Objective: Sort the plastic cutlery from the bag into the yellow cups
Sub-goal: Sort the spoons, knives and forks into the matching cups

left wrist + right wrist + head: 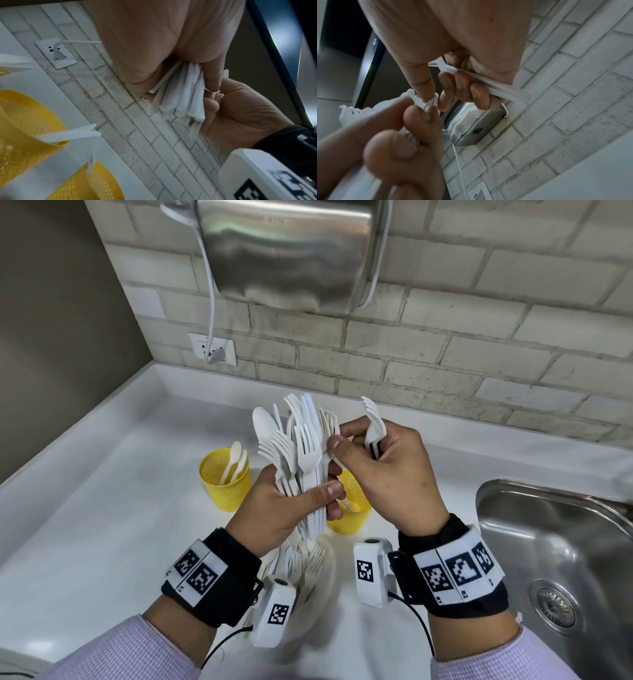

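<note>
My left hand (284,508) grips an upright bundle of white plastic cutlery (301,453), mostly forks with a spoon and knives; its handles (181,97) stick out below the palm. My right hand (387,470) holds a few forks (373,429) under its curled fingers (462,86), while its thumb and forefinger pinch one more fork at the bundle's right edge. One yellow cup (224,481) at the left holds spoons. Another yellow cup (352,511) is half hidden behind my hands. The left wrist view shows two cups (25,121) (89,184), each with a white piece inside.
More white cutlery lies in a clear bag (308,570) on the white counter (102,508) under my wrists. A steel sink (555,542) sits at the right. A hand dryer (291,251) and its plugged socket (212,349) hang on the brick wall.
</note>
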`<state>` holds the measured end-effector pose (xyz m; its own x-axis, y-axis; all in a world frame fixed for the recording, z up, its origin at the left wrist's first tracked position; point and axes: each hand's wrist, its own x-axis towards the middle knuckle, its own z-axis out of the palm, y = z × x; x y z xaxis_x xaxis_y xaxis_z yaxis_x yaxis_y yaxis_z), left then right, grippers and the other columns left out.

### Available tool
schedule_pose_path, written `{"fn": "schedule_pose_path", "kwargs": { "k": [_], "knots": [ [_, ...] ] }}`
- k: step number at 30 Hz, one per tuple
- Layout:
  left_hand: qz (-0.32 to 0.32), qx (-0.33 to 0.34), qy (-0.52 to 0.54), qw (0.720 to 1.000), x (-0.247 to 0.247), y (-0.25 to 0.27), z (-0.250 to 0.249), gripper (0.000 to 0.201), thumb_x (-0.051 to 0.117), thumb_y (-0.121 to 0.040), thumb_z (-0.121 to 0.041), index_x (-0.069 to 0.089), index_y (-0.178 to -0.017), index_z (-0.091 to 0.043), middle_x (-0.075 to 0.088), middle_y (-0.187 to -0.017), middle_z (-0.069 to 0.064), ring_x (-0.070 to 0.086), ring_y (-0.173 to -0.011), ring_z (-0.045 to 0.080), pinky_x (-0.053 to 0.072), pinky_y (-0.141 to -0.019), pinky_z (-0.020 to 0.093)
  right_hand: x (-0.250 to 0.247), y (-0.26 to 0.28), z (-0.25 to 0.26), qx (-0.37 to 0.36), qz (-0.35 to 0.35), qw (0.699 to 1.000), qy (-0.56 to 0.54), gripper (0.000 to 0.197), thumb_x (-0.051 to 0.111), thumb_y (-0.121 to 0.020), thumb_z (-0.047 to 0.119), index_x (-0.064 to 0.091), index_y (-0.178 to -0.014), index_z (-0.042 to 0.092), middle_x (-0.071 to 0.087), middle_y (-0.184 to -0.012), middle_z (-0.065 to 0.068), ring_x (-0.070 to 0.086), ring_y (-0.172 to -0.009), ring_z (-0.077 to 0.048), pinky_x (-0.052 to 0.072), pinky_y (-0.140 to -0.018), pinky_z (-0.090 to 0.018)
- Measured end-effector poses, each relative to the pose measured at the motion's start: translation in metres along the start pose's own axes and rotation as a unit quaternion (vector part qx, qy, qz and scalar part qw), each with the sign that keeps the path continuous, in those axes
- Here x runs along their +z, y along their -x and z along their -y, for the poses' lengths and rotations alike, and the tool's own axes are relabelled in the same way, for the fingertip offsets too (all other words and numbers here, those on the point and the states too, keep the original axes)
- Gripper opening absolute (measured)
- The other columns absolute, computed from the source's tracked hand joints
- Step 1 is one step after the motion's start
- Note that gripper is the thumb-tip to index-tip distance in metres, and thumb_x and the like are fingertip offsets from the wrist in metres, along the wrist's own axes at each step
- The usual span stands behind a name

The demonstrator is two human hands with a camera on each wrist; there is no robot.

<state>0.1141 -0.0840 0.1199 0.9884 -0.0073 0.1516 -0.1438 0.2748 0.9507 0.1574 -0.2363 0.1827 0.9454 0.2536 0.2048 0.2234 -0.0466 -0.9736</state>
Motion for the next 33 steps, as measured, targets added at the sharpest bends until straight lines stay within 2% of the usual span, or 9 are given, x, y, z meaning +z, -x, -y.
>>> {"fn": "schedule_pose_path", "kwargs": {
  "k": [4, 7, 13, 19, 23, 24, 29, 31, 33],
  "knots": [
    [-0.009, -0.007, 0.012, 1.000, 0.000, 0.000, 0.000, 0.035, 0.071, -0.088, -0.004, 0.062, -0.119, 0.009, 0.070, -0.084, 0.021, 0.066, -0.065, 0.033, 0.056, -0.068, 0.039, 0.004, 0.000, -0.002, 0.001, -0.024, 1.000, 0.007, 0.012, 0.071, -0.091, 0.004, 0.066, -0.083, -0.003, 0.059, -0.066, -0.035, 0.054, -0.038, -0.029, 0.049, -0.035, -0.041],
    [-0.010, -0.007, 0.015, 1.000, 0.001, -0.001, -0.001, 0.032, 0.073, -0.088, -0.003, 0.063, -0.116, 0.009, 0.069, -0.086, 0.022, 0.067, -0.065, 0.032, 0.057, -0.067, 0.040, 0.006, -0.003, -0.006, -0.012, -0.029, 0.999, 0.020, 0.015, 0.072, -0.090, 0.013, 0.067, -0.080, 0.003, 0.059, -0.064, -0.033, 0.054, -0.040, -0.039, 0.050, -0.037, -0.052],
    [0.001, -0.024, 0.011, 1.000, 0.003, 0.001, -0.003, 0.031, 0.070, -0.088, -0.002, 0.062, -0.116, 0.009, 0.071, -0.088, 0.023, 0.069, -0.066, 0.033, 0.058, -0.067, 0.038, 0.000, -0.004, -0.005, 0.001, 0.020, 1.000, 0.018, 0.018, 0.070, -0.097, 0.015, 0.070, -0.083, 0.003, 0.063, -0.060, -0.009, 0.058, -0.041, -0.030, 0.048, -0.042, -0.033],
    [0.012, -0.023, 0.013, 1.000, 0.003, 0.001, -0.005, 0.032, 0.072, -0.088, -0.012, 0.068, -0.120, -0.006, 0.075, -0.101, 0.026, 0.072, -0.075, 0.036, 0.058, -0.071, 0.038, 0.001, -0.003, 0.001, -0.008, -0.019, 1.000, -0.020, 0.018, 0.069, -0.095, 0.005, 0.066, -0.082, -0.008, 0.056, -0.065, -0.032, 0.055, -0.049, -0.021, 0.044, -0.039, -0.021],
    [0.004, -0.029, 0.015, 0.999, 0.003, 0.003, -0.005, 0.022, 0.074, -0.087, -0.019, 0.076, -0.109, -0.017, 0.075, -0.108, 0.026, 0.073, -0.084, 0.039, 0.058, -0.075, 0.047, -0.002, -0.005, -0.002, -0.009, -0.022, 0.999, -0.038, 0.020, 0.069, -0.096, 0.006, 0.066, -0.077, 0.005, 0.050, -0.044, 0.012, 0.045, -0.039, -0.001, 0.038, -0.044, -0.015],
    [-0.001, -0.031, 0.016, 0.999, 0.003, 0.004, -0.005, 0.021, 0.074, -0.087, -0.019, 0.077, -0.107, -0.019, 0.075, -0.108, 0.025, 0.073, -0.085, 0.040, 0.059, -0.077, 0.050, -0.003, -0.005, -0.003, -0.006, -0.015, 0.999, -0.044, 0.021, 0.067, -0.097, 0.006, 0.065, -0.076, 0.008, 0.049, -0.042, 0.015, 0.044, -0.037, -0.001, 0.037, -0.045, -0.015],
    [-0.013, -0.029, 0.008, 0.999, 0.003, 0.004, -0.005, 0.019, 0.070, -0.091, -0.007, 0.074, -0.110, -0.008, 0.074, -0.106, 0.027, 0.073, -0.083, 0.041, 0.058, -0.077, 0.054, -0.005, -0.005, -0.009, 0.037, 0.022, 0.997, -0.069, 0.035, 0.062, -0.101, 0.009, 0.058, -0.066, 0.010, 0.046, -0.047, 0.010, 0.046, -0.043, -0.015, 0.046, -0.056, -0.032],
    [-0.022, -0.034, 0.001, 0.999, 0.004, 0.003, -0.006, 0.025, 0.068, -0.090, -0.007, 0.068, -0.114, 0.000, 0.075, -0.106, 0.026, 0.073, -0.082, 0.042, 0.058, -0.074, 0.052, -0.005, -0.006, -0.012, 0.014, -0.005, 0.999, -0.043, 0.036, 0.064, -0.099, 0.016, 0.058, -0.066, 0.004, 0.043, -0.049, 0.004, 0.041, -0.047, -0.019, 0.042, -0.056, -0.036],
    [-0.037, -0.040, -0.009, 0.998, 0.005, 0.003, -0.006, 0.026, 0.066, -0.091, -0.005, 0.065, -0.116, 0.004, 0.076, -0.105, 0.024, 0.074, -0.080, 0.040, 0.061, -0.070, 0.046, -0.005, -0.007, -0.014, -0.001, -0.041, 0.998, -0.054, 0.030, 0.062, -0.098, 0.020, 0.068, -0.079, -0.002, 0.040, -0.055, -0.008, 0.034, -0.053, -0.024, 0.032, -0.053, -0.033]
  ]
}}
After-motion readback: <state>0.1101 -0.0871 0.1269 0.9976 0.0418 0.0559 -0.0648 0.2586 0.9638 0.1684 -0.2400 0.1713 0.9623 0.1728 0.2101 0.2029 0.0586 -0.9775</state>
